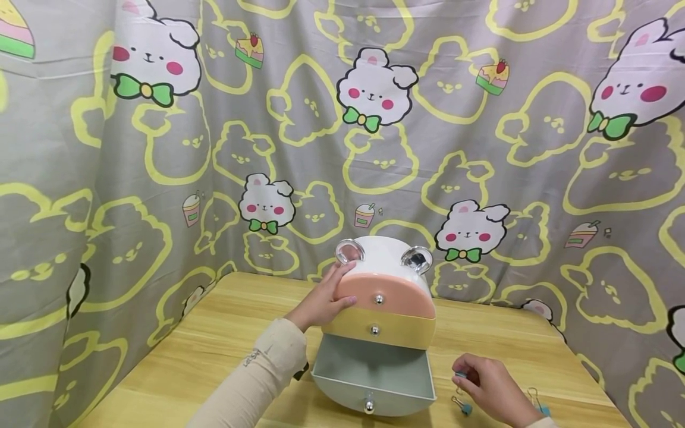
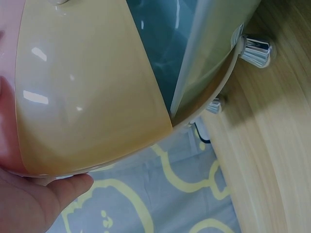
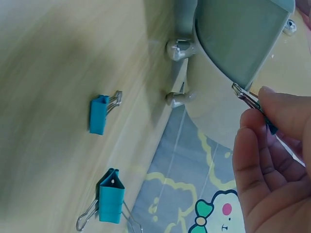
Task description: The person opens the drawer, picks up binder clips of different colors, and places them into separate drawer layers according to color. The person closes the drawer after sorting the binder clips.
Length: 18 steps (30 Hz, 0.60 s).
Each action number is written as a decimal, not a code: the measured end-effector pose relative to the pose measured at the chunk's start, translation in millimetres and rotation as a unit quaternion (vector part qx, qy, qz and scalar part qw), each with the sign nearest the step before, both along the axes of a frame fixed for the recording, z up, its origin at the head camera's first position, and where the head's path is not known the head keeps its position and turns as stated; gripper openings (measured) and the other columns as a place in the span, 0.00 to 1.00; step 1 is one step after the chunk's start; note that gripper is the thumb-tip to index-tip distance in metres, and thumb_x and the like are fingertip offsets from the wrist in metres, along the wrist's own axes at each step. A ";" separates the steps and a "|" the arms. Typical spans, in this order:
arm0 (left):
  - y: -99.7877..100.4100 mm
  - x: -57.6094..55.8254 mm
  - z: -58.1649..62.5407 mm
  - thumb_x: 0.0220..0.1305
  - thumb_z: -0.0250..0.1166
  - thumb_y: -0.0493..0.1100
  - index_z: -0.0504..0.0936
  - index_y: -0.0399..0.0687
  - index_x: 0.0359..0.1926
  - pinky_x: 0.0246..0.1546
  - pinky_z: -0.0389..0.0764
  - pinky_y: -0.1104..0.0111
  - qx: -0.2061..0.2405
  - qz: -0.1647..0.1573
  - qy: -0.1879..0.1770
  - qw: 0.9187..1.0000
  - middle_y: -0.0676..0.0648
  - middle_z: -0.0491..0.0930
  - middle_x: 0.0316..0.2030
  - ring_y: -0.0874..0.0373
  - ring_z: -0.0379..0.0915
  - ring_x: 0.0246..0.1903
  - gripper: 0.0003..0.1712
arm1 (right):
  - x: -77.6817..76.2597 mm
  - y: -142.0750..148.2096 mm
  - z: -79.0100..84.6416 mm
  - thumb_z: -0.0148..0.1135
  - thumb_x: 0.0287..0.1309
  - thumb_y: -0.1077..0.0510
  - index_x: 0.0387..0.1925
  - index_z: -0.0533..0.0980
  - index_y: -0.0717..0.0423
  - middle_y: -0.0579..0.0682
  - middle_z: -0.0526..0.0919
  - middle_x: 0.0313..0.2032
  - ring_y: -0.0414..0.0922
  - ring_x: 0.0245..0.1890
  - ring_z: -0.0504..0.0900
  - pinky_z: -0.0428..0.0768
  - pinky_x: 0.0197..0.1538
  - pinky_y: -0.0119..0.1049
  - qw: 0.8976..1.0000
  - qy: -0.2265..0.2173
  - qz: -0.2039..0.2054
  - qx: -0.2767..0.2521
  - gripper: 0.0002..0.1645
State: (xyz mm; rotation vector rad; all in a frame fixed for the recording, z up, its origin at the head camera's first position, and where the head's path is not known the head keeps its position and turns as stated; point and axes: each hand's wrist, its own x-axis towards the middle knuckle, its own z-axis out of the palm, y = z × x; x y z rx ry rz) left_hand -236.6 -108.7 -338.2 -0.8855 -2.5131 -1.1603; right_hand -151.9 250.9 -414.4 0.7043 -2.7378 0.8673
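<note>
A small drawer box with a rounded white top and two silvery ears stands on the table. Its coral top drawer and yellow middle drawer are closed. The grey-green bottom drawer is pulled out, and its visible inside is bare. My left hand rests against the box's left side, with the thumb on the coral front. Beside the pulled-out drawer, my right hand pinches a teal binder clip between thumb and fingers. Two more binder clips lie below it, a smaller one and a larger one.
The wooden table carries everything. A grey curtain with white rabbits and yellow outlines hangs behind and along both sides. Round silver knobs, such as the bottom drawer's knob, stick out from the fronts.
</note>
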 end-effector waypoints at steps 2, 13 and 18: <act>0.7 0.1 -0.4 0.64 0.66 0.43 0.55 0.58 0.74 0.53 0.69 0.45 0.002 0.000 -0.002 1.000 0.42 0.53 0.70 0.44 0.70 0.50 0.42 | 0.2 -0.8 0.5 0.67 0.59 0.58 0.33 0.77 0.52 0.37 0.79 0.25 0.30 0.22 0.72 0.74 0.26 0.30 1.000 0.005 -0.001 -0.005 0.05; 0.7 -0.9 -1.9 0.64 0.66 0.43 0.55 0.59 0.74 0.54 0.69 0.46 0.006 0.001 -0.002 1.000 0.43 0.53 0.70 0.44 0.70 0.50 0.42 | 1.1 -6.4 4.3 0.67 0.58 0.59 0.33 0.77 0.50 0.36 0.79 0.26 0.30 0.23 0.73 0.75 0.26 0.30 0.999 0.031 0.001 -0.018 0.05; 0.8 -1.2 -2.0 0.64 0.66 0.43 0.55 0.59 0.74 0.54 0.69 0.46 0.005 0.001 -0.001 1.000 0.42 0.52 0.71 0.44 0.70 0.51 0.42 | 3.2 -10.1 9.2 0.67 0.59 0.57 0.33 0.78 0.51 0.34 0.79 0.27 0.30 0.23 0.74 0.76 0.26 0.29 0.999 0.023 -0.002 -0.021 0.05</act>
